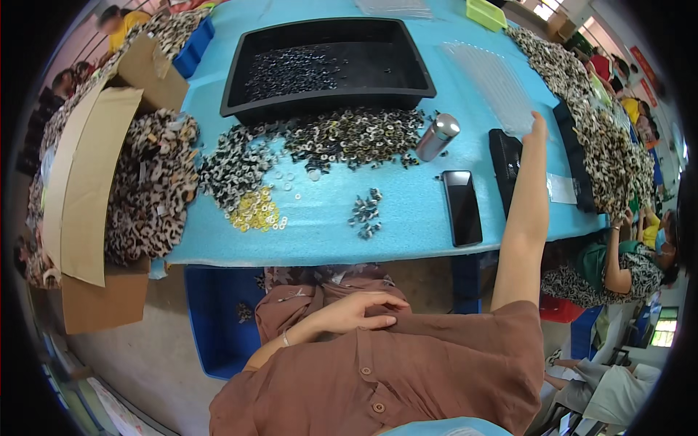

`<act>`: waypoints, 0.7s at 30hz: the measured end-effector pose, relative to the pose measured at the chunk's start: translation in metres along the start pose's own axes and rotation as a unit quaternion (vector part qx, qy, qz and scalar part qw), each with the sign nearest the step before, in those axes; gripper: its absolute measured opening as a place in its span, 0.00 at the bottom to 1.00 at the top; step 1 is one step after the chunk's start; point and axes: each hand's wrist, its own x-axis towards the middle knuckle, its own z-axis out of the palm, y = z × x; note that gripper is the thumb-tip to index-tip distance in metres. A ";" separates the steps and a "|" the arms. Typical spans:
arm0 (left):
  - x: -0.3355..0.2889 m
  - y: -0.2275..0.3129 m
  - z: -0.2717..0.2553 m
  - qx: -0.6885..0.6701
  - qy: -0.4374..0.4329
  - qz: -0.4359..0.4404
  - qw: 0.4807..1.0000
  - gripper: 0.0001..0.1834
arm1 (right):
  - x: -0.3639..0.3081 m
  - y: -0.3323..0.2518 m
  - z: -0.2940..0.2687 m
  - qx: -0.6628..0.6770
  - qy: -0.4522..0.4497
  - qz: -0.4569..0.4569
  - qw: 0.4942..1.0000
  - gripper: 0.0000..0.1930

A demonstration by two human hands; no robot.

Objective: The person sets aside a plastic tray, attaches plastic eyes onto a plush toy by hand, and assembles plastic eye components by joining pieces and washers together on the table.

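My left hand (361, 311) rests on my lap below the table edge, empty, its fingers stretched and the thumb apart. Far out over the right of the table, my right hand (536, 129) is at the edge of some clear ribbed plastic sheets (494, 83). Seen edge-on, its fingers are mostly hidden, so I cannot tell whether they grip a sheet. Beneath that forearm lies a black pouch (503, 156), with a dark-screened phone (462, 208) to its left. A small cluster of black-and-white parts (366, 213) sits near the front edge.
A large black tray (331, 103) with tiny dark parts stands at the back. Before it lie mixed ring-shaped parts (356, 138), yellow rings (256, 209) and a silver cylinder (438, 136). A filled cardboard box (80, 196) stands left; a blue bin (211, 320) is below. People sit right.
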 end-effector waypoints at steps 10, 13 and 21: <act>-0.070 0.012 -0.051 0.032 0.403 -0.013 0.914 0.06 | -0.400 0.100 0.047 -0.292 -0.194 -0.358 0.866 0.13; -0.077 0.014 -0.076 0.121 0.441 0.042 0.888 0.09 | -0.438 0.121 0.059 -0.439 -0.294 -0.340 0.778 0.24; -0.090 0.007 -0.084 0.153 0.497 0.049 0.853 0.06 | -0.450 0.133 0.074 -0.485 -0.292 -0.310 0.764 0.25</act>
